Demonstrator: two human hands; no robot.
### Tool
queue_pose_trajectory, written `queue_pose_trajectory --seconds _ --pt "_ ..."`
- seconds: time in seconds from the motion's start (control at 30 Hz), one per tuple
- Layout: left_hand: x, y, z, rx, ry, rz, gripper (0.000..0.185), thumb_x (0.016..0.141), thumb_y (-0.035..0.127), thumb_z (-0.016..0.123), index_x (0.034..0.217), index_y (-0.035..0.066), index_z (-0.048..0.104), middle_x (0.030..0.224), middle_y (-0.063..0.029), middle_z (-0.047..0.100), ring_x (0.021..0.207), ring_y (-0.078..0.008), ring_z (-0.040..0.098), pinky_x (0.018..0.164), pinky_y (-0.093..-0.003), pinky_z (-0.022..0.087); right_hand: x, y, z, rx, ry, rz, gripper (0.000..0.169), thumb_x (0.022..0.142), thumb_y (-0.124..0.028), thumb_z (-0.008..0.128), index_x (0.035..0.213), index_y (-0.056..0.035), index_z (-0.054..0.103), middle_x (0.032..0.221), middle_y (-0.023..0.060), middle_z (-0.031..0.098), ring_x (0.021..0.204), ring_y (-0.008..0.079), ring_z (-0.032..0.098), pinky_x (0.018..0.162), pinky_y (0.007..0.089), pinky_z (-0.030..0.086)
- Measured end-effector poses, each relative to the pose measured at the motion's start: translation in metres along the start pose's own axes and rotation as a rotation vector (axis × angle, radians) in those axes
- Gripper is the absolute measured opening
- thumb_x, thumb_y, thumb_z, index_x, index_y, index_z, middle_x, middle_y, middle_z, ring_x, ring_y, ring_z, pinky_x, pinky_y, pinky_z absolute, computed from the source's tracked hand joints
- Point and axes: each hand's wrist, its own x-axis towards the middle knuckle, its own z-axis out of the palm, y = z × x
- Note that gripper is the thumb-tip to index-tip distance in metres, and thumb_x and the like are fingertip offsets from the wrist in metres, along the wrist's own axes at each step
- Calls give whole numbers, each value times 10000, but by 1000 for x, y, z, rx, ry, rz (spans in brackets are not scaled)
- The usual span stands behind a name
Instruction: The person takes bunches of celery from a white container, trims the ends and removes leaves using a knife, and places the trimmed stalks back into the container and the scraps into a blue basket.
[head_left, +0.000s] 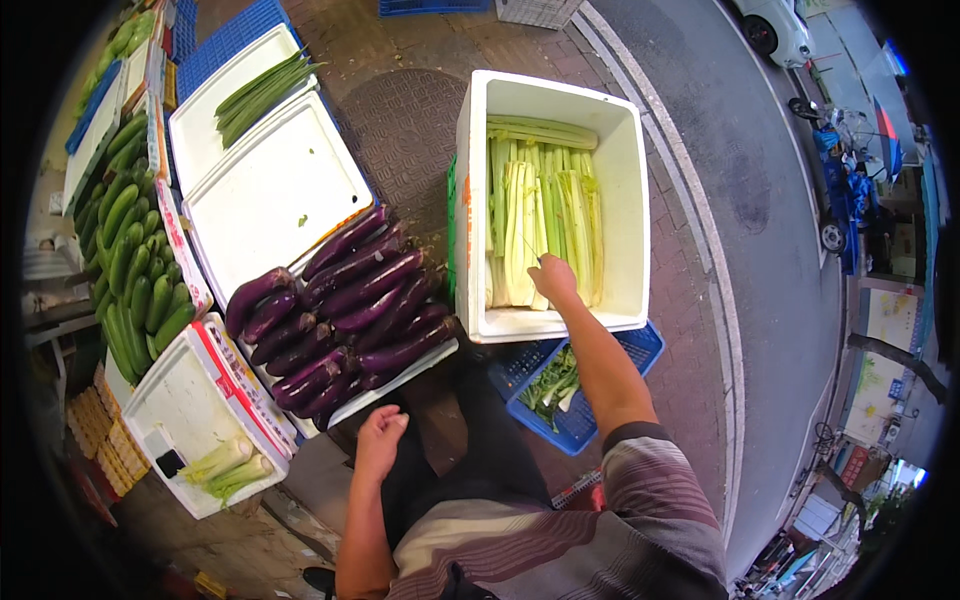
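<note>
My right hand (555, 279) reaches into a white foam box (562, 328), over the pale stalks (525, 217) that look like celery. It grips a slim tool (531, 247), apparently a small knife; the handle is mostly hidden in my fist. Most stalks lie lengthwise, with a few crosswise at the far end. My left hand (380, 439) hovers by my leg, fingers loosely curled, with nothing visible in it. Closest to that hand is a heap of purple eggplants (367, 300) on a white foam surface (442, 356).
A blue crate (555, 442) with leafy trimmings (551, 390) sits below the box. Leftward are white foam lids (270, 187), long green beans (262, 97), cucumbers (131, 247) and a foam box (169, 390) holding cut stalks (232, 465). A road (765, 225) runs along the right.
</note>
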Motion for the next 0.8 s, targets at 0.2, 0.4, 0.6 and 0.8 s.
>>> queue_pose_trajectory --seconds 0.2,0.4,0.6,0.8 --pt "-5 -18 13 52 60 -96 318 895 190 650 1155 23 579 916 -17 638 781 -96 590 700 -227 450 28 -22 35 75 -42 273 301 821 -261 644 960 3 601 968 225 666 892 383 662 760 449 541" --pt "6 -13 19 36 109 -145 328 898 219 656 1156 31 579 974 -42 663 803 -106 614 706 -236 465 13 -38 49 85 13 292 496 779 -281 722 1081 14 461 1033 244 585 909 424 636 788 485 529" --pt "16 -1 35 32 67 -122 344 906 225 646 1175 23 573 995 -59 668 823 -120 624 725 -246 474 29 -11 46 199 -55 285 457 764 -238 687 1073 38 494 1001 286 630 909 415 641 784 483 526" --pt "23 16 62 -10 -22 -65 365 912 218 643 1195 2 562 1011 -74 667 859 -131 623 760 -249 474 33 10 -27 783 -397 325 390 760 -216 722 991 64 579 841 142 657 696 218 643 625 346 528"
